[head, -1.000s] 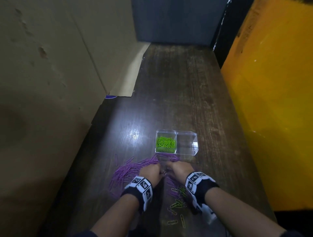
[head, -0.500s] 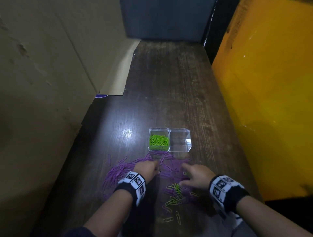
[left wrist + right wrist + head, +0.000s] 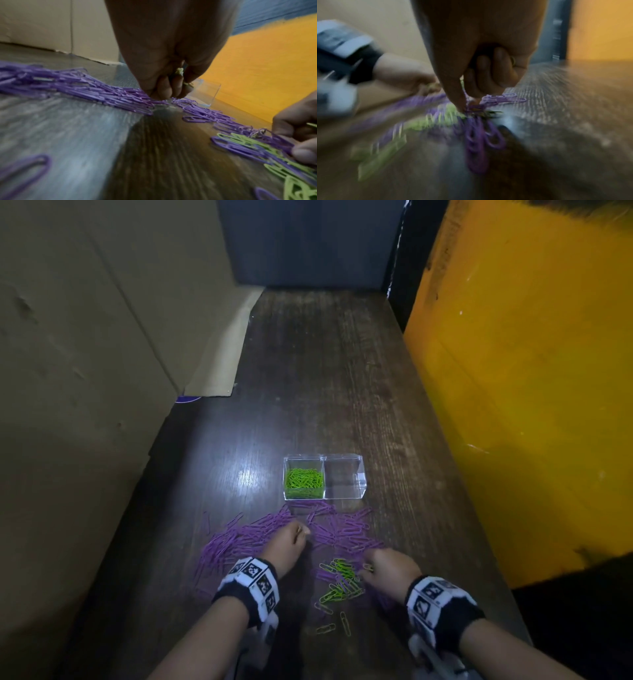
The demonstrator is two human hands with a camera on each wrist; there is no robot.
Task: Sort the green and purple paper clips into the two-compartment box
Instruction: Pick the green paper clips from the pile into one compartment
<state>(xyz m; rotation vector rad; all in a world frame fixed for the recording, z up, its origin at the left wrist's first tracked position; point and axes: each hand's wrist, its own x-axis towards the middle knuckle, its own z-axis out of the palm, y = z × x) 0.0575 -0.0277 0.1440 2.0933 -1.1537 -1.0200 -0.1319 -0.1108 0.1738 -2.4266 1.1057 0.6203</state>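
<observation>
The clear two-compartment box (image 3: 359,474) stands on the wooden table; green paper clips (image 3: 304,479) fill its left half, and its right half holds nothing. Purple clips (image 3: 346,529) lie spread in front of it. My left hand (image 3: 303,534) rests curled on the purple spread (image 3: 102,94), with bits of green clip showing between its fingers (image 3: 161,86). My right hand (image 3: 366,570) is at a small mixed pile of green clips (image 3: 339,580) nearer me. Its thumb and fingers (image 3: 488,75) pinch clips there, mostly purple ones (image 3: 501,98); the view is blurred.
Cardboard (image 3: 85,354) walls the table's left side, with a flap (image 3: 222,361) lying on the table. A yellow panel (image 3: 531,388) stands along the right, a dark panel (image 3: 308,241) at the far end. Loose green clips (image 3: 344,623) lie near my forearms.
My right hand has left the spot beside the left hand near the box and moved right and toward me to the mixed green pile. The left hand has stayed about where it was.
</observation>
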